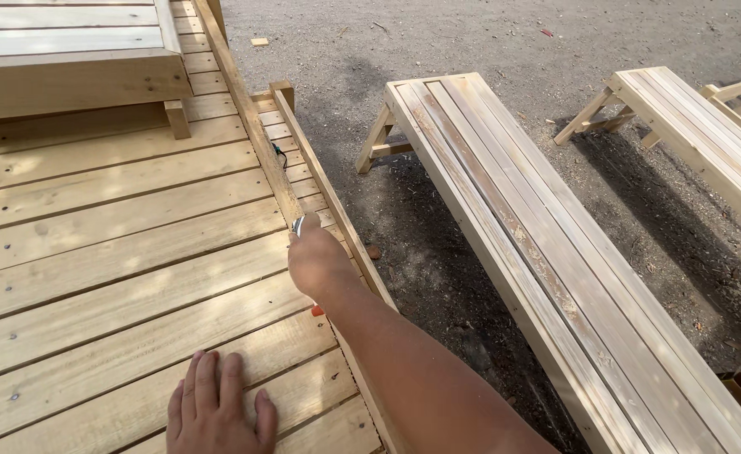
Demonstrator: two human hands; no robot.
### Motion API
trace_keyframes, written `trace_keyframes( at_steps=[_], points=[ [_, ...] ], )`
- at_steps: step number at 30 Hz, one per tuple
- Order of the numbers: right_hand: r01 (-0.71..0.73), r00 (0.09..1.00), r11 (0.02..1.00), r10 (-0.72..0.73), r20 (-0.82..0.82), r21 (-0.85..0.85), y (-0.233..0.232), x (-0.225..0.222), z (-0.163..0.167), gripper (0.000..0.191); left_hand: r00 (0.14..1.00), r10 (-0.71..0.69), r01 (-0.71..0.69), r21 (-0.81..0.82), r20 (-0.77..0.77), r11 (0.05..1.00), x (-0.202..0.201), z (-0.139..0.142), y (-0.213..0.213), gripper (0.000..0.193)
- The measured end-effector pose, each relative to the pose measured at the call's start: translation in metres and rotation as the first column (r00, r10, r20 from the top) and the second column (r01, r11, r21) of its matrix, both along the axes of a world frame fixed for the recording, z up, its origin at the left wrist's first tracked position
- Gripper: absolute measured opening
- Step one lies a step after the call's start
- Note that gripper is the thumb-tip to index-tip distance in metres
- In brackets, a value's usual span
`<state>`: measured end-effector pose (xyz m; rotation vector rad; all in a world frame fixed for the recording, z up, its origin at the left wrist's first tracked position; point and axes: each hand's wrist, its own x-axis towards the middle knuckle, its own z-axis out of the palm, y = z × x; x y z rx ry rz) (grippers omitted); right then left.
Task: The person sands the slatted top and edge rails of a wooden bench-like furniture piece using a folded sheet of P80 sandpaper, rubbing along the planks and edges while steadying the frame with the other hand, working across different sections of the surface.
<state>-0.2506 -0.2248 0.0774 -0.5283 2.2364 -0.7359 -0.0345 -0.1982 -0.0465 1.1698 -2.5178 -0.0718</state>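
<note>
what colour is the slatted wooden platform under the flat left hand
Pale yellowish bare wood with darker knots, on the slatted wooden platform under the left hand; head view.

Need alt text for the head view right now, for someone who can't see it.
The right hand holds a small metal-tipped tool against a diagonal wooden rail on a slatted plank platform, while the left hand rests flat on the planks. Slatted wooden benches stand on dirt ground.

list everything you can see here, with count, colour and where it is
slatted wooden platform: one, pale wood, left, under both hands
wooden rail: one, pale, along the platform's right side
stacked wooden piece: one, pale, top left
benches: two, pale wood, centre and far right
ground: grey dirt, behind and between benches
small tool: one, metallic, in right hand
left hand: flat on platform, bottom
right hand: at the rail
</note>
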Motion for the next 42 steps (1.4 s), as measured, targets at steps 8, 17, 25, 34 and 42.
trace_keyframes(
  at_steps=[8,17,25,34,42],
  points=[
    [-0.162,0.906,0.986,0.138,-0.401,-0.026,0.021,0.000,-0.038,0.034,0.996,-0.049,0.037,0.157,0.074,0.987,0.010,0.032,0.010,0.061],
    [-0.141,0.959,0.987,0.154,-0.238,0.070,0.212,0.088,-0.036,0.039,0.987,-0.078,0.058,0.140,0.141,0.988,0.011,0.043,0.015,0.062],
    [-0.043,0.988,0.994,0.028,-0.154,-0.101,0.310,0.120,-0.058,0.060,0.991,-0.077,0.062,0.135,0.107,0.989,0.012,0.035,0.019,0.061],
    [-0.060,0.944,0.998,0.050,-0.328,-0.022,0.112,0.023,-0.072,0.053,0.981,-0.097,0.057,0.230,0.170,0.972,0.008,0.045,0.011,0.065],
    [-0.132,0.860,0.974,0.019,-0.511,-0.186,-0.064,-0.059,-0.071,0.054,0.991,-0.104,0.078,0.272,0.082,0.959,0.008,0.041,0.004,0.065]
  ],
)
